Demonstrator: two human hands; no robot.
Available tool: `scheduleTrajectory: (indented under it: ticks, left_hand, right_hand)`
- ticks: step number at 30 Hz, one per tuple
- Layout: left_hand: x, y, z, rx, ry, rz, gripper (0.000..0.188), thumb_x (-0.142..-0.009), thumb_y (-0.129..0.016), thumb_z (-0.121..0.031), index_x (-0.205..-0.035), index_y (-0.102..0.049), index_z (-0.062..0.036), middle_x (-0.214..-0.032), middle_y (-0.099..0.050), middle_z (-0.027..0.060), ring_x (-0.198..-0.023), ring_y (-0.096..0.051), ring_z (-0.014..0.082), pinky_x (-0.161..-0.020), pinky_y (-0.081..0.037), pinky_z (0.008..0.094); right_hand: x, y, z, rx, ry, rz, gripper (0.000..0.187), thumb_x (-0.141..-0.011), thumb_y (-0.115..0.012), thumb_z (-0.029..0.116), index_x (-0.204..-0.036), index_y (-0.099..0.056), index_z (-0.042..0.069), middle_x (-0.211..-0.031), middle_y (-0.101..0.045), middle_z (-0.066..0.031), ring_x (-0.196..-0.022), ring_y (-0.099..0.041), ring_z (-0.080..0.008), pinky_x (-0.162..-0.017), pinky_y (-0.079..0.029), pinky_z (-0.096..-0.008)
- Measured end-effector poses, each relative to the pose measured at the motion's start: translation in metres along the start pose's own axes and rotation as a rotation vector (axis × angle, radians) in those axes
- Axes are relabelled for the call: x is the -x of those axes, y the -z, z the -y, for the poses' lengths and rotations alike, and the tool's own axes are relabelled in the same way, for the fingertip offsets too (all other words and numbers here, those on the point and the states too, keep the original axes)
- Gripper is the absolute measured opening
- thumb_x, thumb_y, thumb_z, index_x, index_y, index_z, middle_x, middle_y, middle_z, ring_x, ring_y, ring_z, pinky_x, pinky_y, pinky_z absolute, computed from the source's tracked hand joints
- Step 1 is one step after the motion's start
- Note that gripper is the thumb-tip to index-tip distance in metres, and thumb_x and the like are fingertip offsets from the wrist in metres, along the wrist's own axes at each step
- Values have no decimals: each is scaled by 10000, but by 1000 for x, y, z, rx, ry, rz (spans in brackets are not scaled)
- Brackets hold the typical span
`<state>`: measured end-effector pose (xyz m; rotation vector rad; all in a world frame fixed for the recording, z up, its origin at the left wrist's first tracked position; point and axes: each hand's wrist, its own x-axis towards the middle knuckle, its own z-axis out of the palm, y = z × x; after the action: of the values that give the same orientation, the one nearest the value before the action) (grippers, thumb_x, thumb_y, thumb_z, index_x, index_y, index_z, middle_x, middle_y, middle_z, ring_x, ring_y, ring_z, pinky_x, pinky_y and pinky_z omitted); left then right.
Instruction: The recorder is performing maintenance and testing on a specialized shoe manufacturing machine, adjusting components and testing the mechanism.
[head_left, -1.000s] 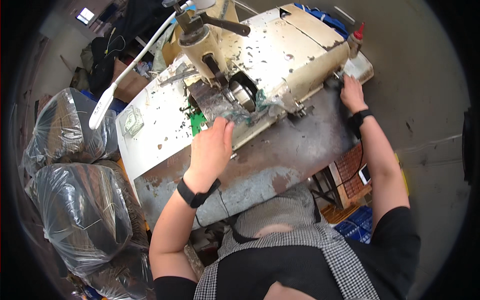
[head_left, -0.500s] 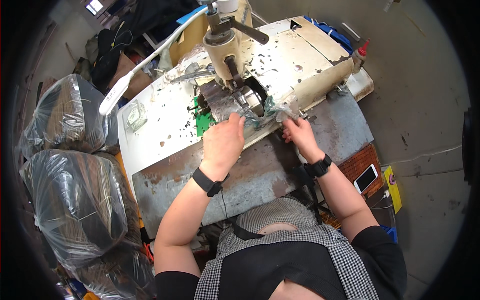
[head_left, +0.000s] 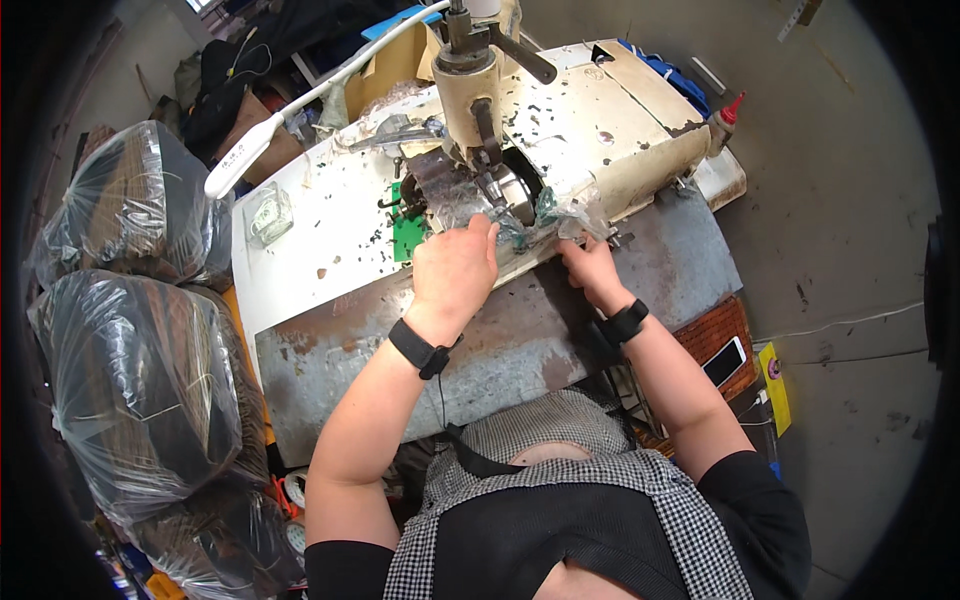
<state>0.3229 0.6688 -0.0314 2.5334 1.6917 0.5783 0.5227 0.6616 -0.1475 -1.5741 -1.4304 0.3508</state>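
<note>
A cream-coloured machine [head_left: 640,150] stands before me, with a shiny round metal drum [head_left: 516,192] in its opening. My left hand [head_left: 452,272] is closed in front of that opening, thumb and fingers together at the edge of crumpled clear plastic film [head_left: 455,205]. Whatever it pinches is hidden behind the hand. Just right of the drum, my right hand [head_left: 592,268] has its fingers curled in beneath another bunch of clear film [head_left: 580,222]. I cannot make out what is between those fingers. A green plate [head_left: 407,235] lies left of my left hand.
Dark scraps lie over the white machine top [head_left: 320,235]. Above the drum rises a post with a lever [head_left: 524,55], beside a white lamp arm [head_left: 245,155]. Plastic-wrapped bundles [head_left: 140,370] are stacked at left. A phone [head_left: 724,362] and a red-capped bottle [head_left: 725,120] are at right.
My right hand has shifted slightly inward, its fingers more curled under the film. My left hand stays at the drum. The whole view has tilted a little.
</note>
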Motion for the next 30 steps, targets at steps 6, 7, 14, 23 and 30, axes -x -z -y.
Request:
scheduleTrajectory:
  ticks: [6, 7, 14, 23, 30]
  left_hand:
    - [0, 2, -2, -15, 4, 20, 224, -917, -494, -258, -803, -517, -67, -546, -564, 160, -541, -589, 359, -491, -459, 454]
    - [0, 1, -2, -14, -1, 21, 224, -917, -493, -259, -803, -516, -67, -547, -564, 161, -542, -590, 359, -493, -461, 454]
    - [-2, 0, -2, -25, 14, 31, 225, -916, -493, -265, -808, -515, -69, -558, -569, 159, -553, -592, 359, -500, -462, 454]
    - [-2, 1, -4, -48, 26, 37, 224, -917, -493, -273, -822, -525, -73, -558, -571, 153, -553, -592, 354, -501, -461, 455]
    - [-1, 0, -3, -37, 17, 16, 230, -920, -490, -273, -817, -526, -71, -545, -562, 156, -535, -584, 357, -492, -452, 455]
  right_hand:
    - [-2, -3, -3, 80, 22, 26, 295, -751, -630, 236, -884, -631, -26, -727, -633, -205, -699, -622, -390, -683, -505, -440]
    - [-1, -2, -4, 180, 17, 78, 289, -754, -632, 237, -884, -631, -22, -728, -631, -206, -693, -620, -389, -679, -507, -439]
    - [2, -1, -4, 204, 31, 81, 329, -770, -617, 234, -988, -615, -11, -715, -627, -205, -665, -615, -397, -657, -510, -432]
    - [-5, 2, 6, 57, -73, 130, 289, -763, -612, 228, -919, -635, -14, -780, -640, -211, -757, -623, -382, -714, -496, -440]
    - [-3, 1, 2, 296, 8, 166, 271, -766, -615, 242, -722, -655, -22, -679, -611, -215, -660, -611, -396, -662, -511, -454]
